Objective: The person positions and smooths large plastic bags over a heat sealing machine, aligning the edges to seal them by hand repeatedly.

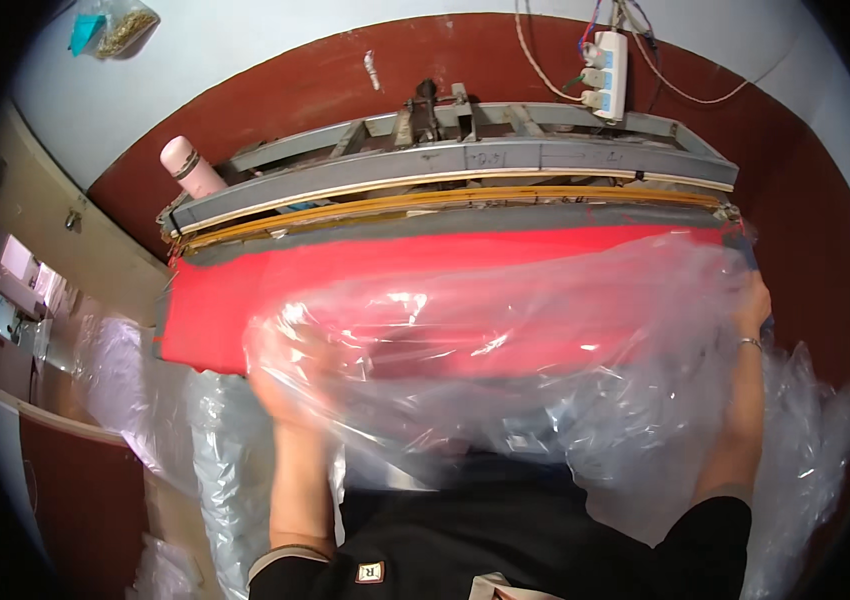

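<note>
A grey metal beam (365, 173) carries dark handwritten marks (486, 160) on its front face, not clearly legible. Below the beam, a black shirt (465, 510) bears a square patch (371, 572) with one capital letter.

The long flat red sheet (213, 315) is solid-coloured. The crumpled clear plastic film (635, 410), blurred, seems faintly greyish.

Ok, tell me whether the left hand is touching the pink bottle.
Apart: the head view shows red material between the left hand and the pink bottle.
</note>
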### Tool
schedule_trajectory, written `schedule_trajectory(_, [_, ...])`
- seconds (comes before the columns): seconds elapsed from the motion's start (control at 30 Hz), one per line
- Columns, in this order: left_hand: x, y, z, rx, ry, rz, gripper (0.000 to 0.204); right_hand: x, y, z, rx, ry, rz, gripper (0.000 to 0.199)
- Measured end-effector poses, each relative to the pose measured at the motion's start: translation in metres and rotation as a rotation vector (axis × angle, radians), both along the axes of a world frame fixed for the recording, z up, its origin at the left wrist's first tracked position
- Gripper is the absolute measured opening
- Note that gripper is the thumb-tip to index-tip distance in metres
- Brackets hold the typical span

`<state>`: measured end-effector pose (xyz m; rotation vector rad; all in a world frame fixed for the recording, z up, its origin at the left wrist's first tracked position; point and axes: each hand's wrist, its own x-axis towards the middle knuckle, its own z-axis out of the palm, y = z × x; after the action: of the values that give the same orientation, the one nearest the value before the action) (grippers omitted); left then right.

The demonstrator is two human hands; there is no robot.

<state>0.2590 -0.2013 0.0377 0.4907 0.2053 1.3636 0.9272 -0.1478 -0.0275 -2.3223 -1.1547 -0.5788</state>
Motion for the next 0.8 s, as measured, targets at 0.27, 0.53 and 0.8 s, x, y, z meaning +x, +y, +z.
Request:
schedule_trajectory(0.27, [-0.018,-0.044,-0.026,-0.370,0.799,0.136,0.074,0.035,0.008,-0.021,0.152,0.308,0.092,0.036])
schedule_trajectory(0.53, [-0.035,-0.017,0.018,-0.168,0.474,0.318,0.013,0.033,0.007,-0.017,-0.022,0.143,0.052,0.035])
schedule_trajectory(0.8, [-0.149,0.034,0.009,-0.209,1.361,0.668,0.007,0.029,0.004,-0.014,0.093,0.196,0.123,0.036])
